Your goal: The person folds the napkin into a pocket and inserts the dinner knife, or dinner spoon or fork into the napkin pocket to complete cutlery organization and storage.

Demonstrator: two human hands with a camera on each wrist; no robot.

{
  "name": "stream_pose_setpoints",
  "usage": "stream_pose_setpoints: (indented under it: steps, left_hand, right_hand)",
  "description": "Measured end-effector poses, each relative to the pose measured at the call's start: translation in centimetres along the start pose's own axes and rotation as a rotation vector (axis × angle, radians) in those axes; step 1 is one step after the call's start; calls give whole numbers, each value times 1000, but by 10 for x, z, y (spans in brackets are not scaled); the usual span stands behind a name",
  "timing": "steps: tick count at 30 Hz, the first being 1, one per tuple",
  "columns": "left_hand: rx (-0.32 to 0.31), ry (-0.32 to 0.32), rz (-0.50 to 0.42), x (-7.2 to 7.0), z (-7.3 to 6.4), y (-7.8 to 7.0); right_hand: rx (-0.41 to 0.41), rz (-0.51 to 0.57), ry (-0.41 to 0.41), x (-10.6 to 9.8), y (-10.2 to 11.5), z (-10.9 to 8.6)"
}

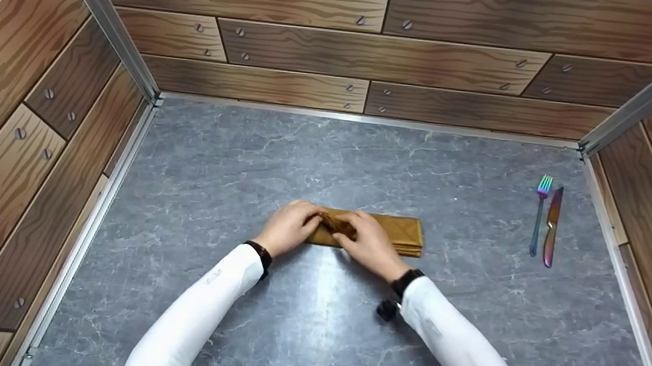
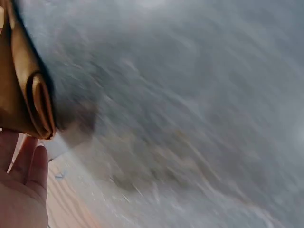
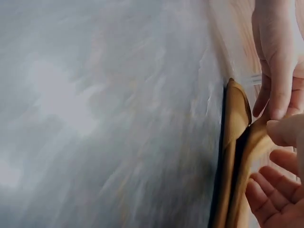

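A mustard-brown cloth napkin [image 1: 401, 231], folded into a long strip, lies crosswise on the grey marbled tabletop in the head view. My left hand [image 1: 288, 227] holds its left end, thumb toward the middle. Around the center, my right hand [image 1: 371, 243] pinches a gathered upper layer between thumb and fingers. The left wrist view shows rolled layers at the napkin's edge [image 2: 21, 90], with left fingertips [image 2: 38, 164] right at it. In the right wrist view a raised fold [image 3: 256, 137] runs up between both hands; part of the grip is hidden there.
A rainbow-coloured fork [image 1: 537, 219] and a matching knife [image 1: 552, 226] lie side by side at the right. Wood-patterned walls [image 1: 337, 51] with metal edging enclose the back and both sides. A small black object [image 1: 387, 310] sits beside my right wrist.
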State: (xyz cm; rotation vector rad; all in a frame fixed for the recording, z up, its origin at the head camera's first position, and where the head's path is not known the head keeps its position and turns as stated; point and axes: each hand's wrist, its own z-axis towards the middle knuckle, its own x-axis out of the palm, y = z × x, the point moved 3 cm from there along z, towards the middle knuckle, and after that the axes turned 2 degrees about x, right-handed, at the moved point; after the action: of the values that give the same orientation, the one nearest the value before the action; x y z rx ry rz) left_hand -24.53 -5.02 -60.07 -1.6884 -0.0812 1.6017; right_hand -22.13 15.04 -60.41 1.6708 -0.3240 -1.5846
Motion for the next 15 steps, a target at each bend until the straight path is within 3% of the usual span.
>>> stream_pose_setpoints:
  steps: [6, 11, 15]
  left_hand:
    - [-54, -15, -57, 2, 3, -1]
    - [-29, -96, -56, -1, 0, 5]
    - [24, -115, 21, -6, -3, 14]
  right_hand:
    - [144, 210, -36, 10, -5, 12]
    - [236, 335, -52, 12, -10, 18]
    - [329, 397, -58, 10, -13, 22]
